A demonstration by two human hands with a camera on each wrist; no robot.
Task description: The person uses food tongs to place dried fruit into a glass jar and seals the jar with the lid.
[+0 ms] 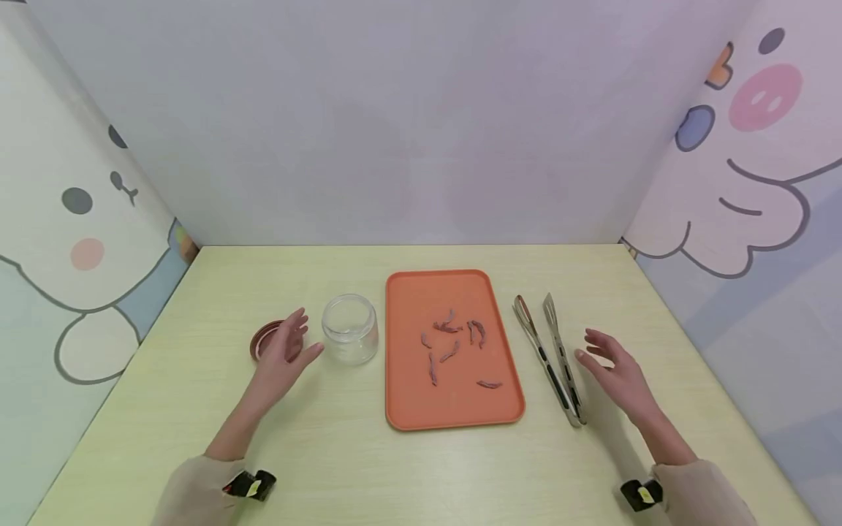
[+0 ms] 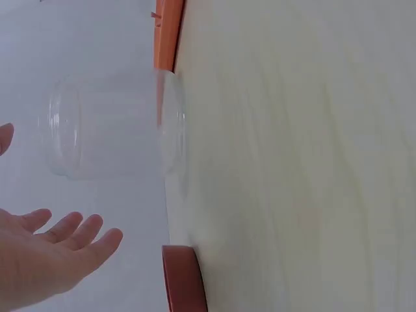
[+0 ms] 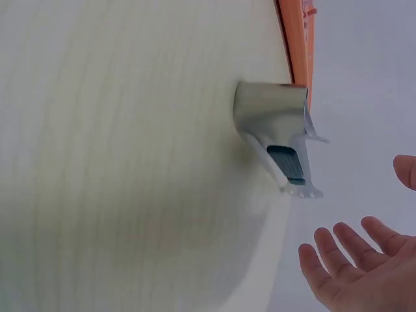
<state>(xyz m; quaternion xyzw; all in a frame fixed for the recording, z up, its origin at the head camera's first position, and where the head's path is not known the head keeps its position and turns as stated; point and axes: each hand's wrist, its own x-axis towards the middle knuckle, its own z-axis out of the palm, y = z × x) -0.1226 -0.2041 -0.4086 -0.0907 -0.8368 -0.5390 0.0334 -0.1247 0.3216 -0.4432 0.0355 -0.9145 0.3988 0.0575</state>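
Observation:
My left hand (image 1: 279, 365) hovers with relaxed fingers over a reddish-brown lid (image 1: 259, 343), which it partly hides. Just right of that hand stands a clear jar (image 1: 351, 336) without a lid, upright; the left wrist view shows the jar (image 2: 117, 127) apart from the fingers. Metal tongs (image 1: 555, 358) with dark grips lie spread on the table, right of an orange tray (image 1: 408, 409). Beside the tongs my right hand (image 1: 618, 376) is held in the air, fingers loosely bent, holding nothing. In the right wrist view the tongs (image 3: 270, 107) are apart from the fingers.
On the tray lie several thin dark reddish-brown strips (image 1: 449, 327), scattered from its middle to its lower right. The pale wooden table (image 1: 329, 467) meets a plain wall (image 1: 408, 146) at the back. Cartoon-printed panels (image 1: 743, 183) flank both sides.

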